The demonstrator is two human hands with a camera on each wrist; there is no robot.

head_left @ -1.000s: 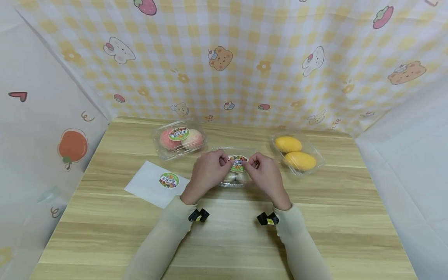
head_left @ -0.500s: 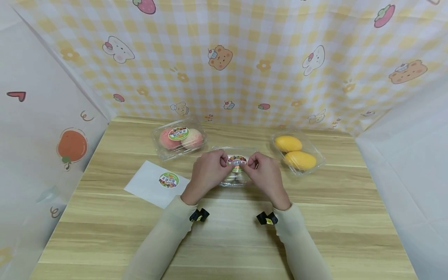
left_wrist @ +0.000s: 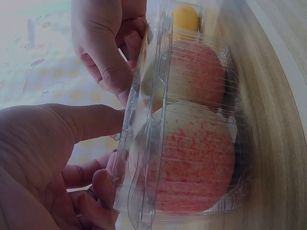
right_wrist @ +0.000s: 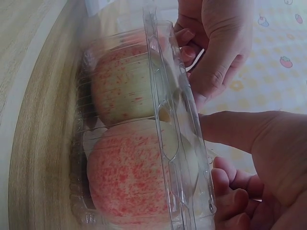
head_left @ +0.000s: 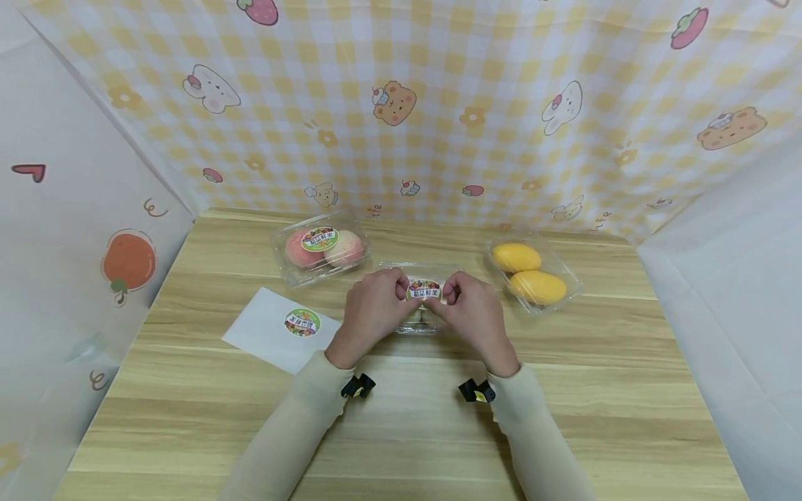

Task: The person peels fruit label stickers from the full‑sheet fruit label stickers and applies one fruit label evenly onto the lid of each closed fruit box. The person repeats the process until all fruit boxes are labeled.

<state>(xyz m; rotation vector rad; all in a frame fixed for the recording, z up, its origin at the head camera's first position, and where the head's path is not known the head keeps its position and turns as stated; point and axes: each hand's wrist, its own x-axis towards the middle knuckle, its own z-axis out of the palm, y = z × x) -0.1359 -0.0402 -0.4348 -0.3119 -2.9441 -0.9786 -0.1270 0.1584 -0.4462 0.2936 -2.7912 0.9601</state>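
Note:
A clear plastic clamshell box [head_left: 438, 267] lies closed at the middle of the table, between my hands. Two red-speckled, peach-like fruits [left_wrist: 199, 158] show through its side in both wrist views. An oval fruit label [head_left: 424, 287] lies flat on its lid. My left hand [head_left: 374, 303] presses a thumb on the label's lower left part, its other fingers loosely bent at the lid. From the other side my right hand [head_left: 476, 309] presses its thumb too, and the thumb tips nearly meet. Beneath the thumbs, part of the label is hidden.
At the back left stands a clear box [head_left: 291, 268] of two pink fruits with a label on top. Two yellow mangoes [head_left: 537, 287] fill another box at back right. A white sheet [head_left: 266, 334] bearing one label [head_left: 303, 322] lies left, near my left forearm.
Both thumbs have slid inward and down over the label, from its sides to its lower middle, so more of its print shows. The boxes and sheet stay put.

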